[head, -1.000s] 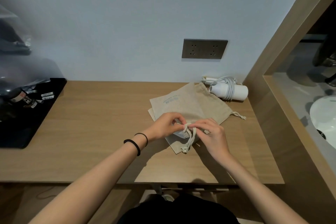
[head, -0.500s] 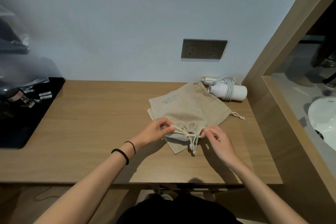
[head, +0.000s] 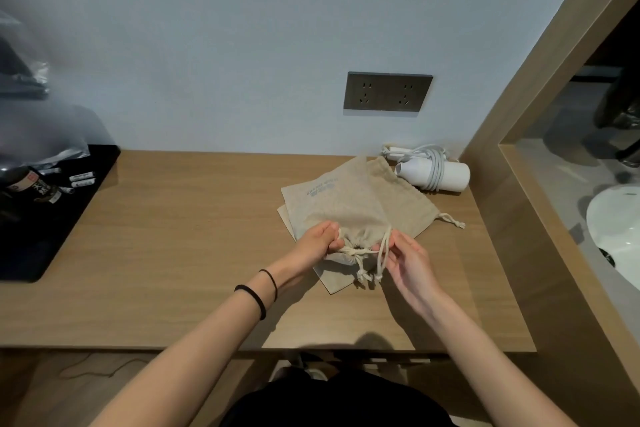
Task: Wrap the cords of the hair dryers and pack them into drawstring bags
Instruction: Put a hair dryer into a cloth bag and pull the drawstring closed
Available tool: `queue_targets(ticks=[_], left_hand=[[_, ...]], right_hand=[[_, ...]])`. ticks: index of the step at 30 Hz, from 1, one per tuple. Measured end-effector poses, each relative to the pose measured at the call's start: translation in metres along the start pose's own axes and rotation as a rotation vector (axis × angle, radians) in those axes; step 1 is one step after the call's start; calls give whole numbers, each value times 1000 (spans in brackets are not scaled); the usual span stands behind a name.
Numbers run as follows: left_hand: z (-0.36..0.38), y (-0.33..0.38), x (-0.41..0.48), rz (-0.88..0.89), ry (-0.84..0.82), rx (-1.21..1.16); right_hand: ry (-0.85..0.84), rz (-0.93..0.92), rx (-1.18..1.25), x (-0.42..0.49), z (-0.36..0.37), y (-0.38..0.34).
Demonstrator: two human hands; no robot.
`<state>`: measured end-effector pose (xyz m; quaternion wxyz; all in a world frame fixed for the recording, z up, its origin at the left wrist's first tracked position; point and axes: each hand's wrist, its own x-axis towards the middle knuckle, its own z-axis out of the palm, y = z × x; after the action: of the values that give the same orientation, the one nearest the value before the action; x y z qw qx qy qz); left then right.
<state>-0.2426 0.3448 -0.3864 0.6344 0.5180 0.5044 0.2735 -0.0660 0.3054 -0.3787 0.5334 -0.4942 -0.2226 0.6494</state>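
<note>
Left forearm (head: 194,354): bare along its whole visible length, up to the wrist.
Thick band (head: 254,300): black, rounded like an elastic hair tie, worn around the left wrist.
Thin band (head: 272,282): black, cord-like, worn just beside the thick band on the hand's side.
Right forearm (head: 485,350): bare, wrist uncovered.
Left hand (head: 320,243): bare.
Right hand (head: 408,260): bare.
Garment (head: 332,402): black fabric at the lower edge; cut unclear.

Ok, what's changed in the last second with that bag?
Both hands drew apart, pulling the drawstring sideways so the mouth of the top bag cinched shut. The left hand grips the gathered neck; the right hand pinches the drawstring. The white hair dryer and the bag underneath stayed put.
</note>
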Motion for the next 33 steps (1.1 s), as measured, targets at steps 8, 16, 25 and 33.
queue_targets(ticks=[8, 16, 25, 33], left_hand=[[-15, -6, -5, 47, 9, 124], [-14, 5, -10, 154, 158, 283], [-11, 7, -16, 132, 81, 449], [-37, 14, -7, 182, 162, 300]], right_hand=[[-94, -56, -366, 7, -4, 0], [-204, -381, -811, 11, 18, -12], [-270, -425, -890, 18, 25, -17], [-230, -319, -815, 18, 31, -8]])
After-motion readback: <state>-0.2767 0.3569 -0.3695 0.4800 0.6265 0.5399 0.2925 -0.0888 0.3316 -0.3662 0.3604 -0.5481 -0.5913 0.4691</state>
